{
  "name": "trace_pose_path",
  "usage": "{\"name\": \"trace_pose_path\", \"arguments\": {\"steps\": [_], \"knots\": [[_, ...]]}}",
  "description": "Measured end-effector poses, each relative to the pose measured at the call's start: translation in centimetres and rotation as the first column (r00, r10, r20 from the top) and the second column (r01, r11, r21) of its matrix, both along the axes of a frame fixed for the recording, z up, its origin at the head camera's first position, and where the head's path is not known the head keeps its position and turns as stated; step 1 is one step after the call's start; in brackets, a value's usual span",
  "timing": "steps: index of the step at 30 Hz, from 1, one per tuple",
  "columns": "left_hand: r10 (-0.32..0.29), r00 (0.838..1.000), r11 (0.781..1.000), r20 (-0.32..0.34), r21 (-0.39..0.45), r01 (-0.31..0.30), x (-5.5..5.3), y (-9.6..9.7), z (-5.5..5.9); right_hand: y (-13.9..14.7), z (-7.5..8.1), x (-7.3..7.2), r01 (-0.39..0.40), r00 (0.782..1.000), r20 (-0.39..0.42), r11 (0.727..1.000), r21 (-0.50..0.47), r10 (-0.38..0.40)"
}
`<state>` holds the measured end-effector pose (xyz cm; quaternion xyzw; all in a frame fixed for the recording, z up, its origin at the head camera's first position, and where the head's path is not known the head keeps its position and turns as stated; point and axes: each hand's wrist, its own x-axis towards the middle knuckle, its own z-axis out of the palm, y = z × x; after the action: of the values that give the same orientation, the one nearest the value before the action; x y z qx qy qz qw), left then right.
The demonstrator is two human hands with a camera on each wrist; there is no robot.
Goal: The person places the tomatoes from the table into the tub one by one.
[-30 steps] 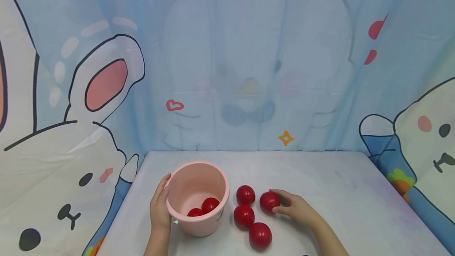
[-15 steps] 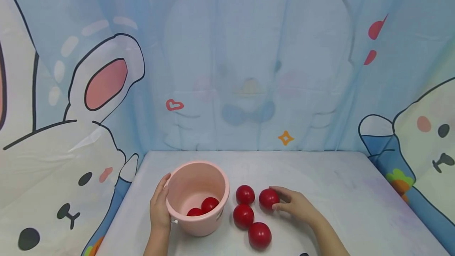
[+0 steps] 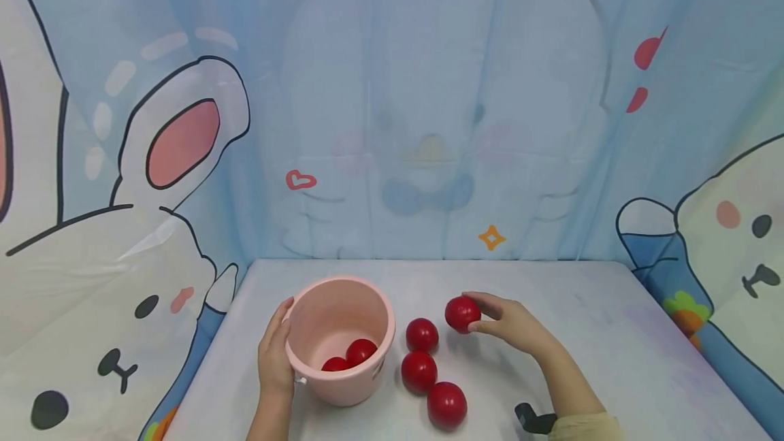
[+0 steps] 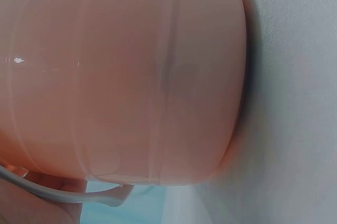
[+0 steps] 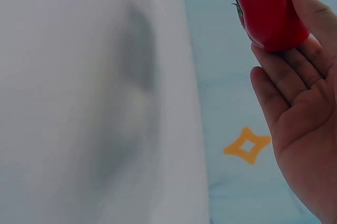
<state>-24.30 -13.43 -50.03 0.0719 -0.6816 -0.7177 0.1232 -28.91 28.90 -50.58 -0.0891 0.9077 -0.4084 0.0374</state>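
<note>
A pink bucket (image 3: pixel 340 388) stands on the table's left part, its mouth tipped slightly toward me. My left hand (image 3: pixel 275 356) holds its left side, fingertips up at the rim. Two red tomatoes, one of them a tomato (image 3: pixel 362 351) in plain view, lie inside. My right hand (image 3: pixel 511 324) grips another tomato (image 3: pixel 462 314) between thumb and fingers, raised above the table. A green stem shows on this tomato (image 5: pixel 271 10) in the right wrist view. To the bucket's right lie a back tomato (image 3: pixel 422 335), a middle tomato (image 3: pixel 419 372) and a front tomato (image 3: pixel 447 405).
The white table (image 3: pixel 582 332) ends at a blue printed curtain (image 3: pixel 429 87) behind. A pale bucket handle (image 4: pixel 73 196) hangs by the left fingers in the left wrist view. A dark object (image 3: pixel 534 419) shows beside the right sleeve (image 3: pixel 584 427).
My right hand has lifted its tomato off the table and moved it away from me. The left hand and the bucket have stayed in place.
</note>
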Motion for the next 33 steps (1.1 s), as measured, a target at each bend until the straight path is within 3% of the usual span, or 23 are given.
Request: {"name": "trace_pose_path", "arguments": {"steps": [15, 22, 33], "knots": [[-0.005, 1.000, 1.000, -0.005, 0.001, 0.005, 0.0, 0.0, 0.1, 0.5, 5.8, -2.0, -0.074, 0.994, -0.081, 0.996, 0.051, 0.078], [-0.003, 1.000, 1.000, -0.002, -0.008, 0.003, 0.1, -0.1, -0.1, 0.5, 7.8, -2.7, -0.125, 0.988, -0.085, 0.990, 0.070, 0.131], [-0.005, 1.000, 1.000, -0.013, -0.013, 0.004, 0.0, 0.0, -0.1, -2.1, 10.4, -3.9, -0.176, 0.980, -0.071, 0.978, 0.111, 0.185]]}}
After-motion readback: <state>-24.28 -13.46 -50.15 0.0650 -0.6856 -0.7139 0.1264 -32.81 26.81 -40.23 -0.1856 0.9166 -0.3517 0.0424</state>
